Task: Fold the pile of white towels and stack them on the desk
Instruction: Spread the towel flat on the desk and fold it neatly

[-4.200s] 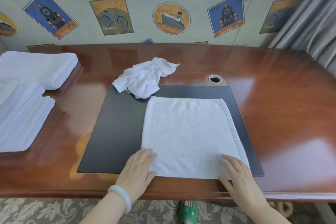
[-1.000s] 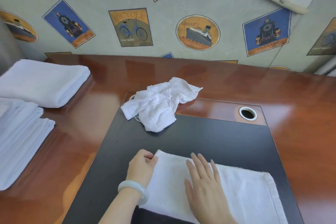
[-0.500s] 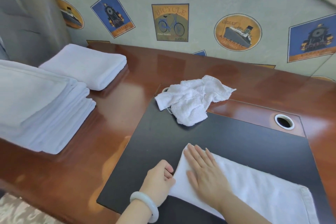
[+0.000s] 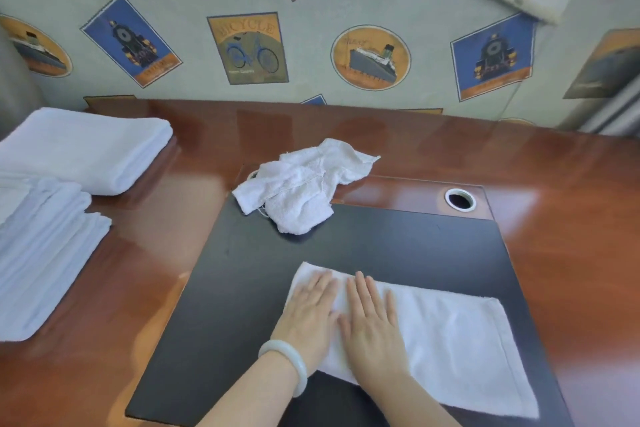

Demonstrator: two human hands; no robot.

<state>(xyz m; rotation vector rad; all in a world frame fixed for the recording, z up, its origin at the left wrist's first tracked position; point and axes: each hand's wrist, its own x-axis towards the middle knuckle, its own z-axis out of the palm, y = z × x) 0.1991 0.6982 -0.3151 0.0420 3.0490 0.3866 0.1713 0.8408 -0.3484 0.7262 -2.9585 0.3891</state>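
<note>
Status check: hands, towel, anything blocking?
Left hand and right hand open, flat side by side on the left end of the folded towel. It lies on the black mat. Crumpled towel farther back, apart, not blocking.

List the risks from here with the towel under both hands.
1. The left hand and right hand press only the left end of the folded towel, so its free right end may skew on the next fold.
2. The stack of folded towels has stepped, uneven edges; another towel set carelessly could make it lean.
</note>
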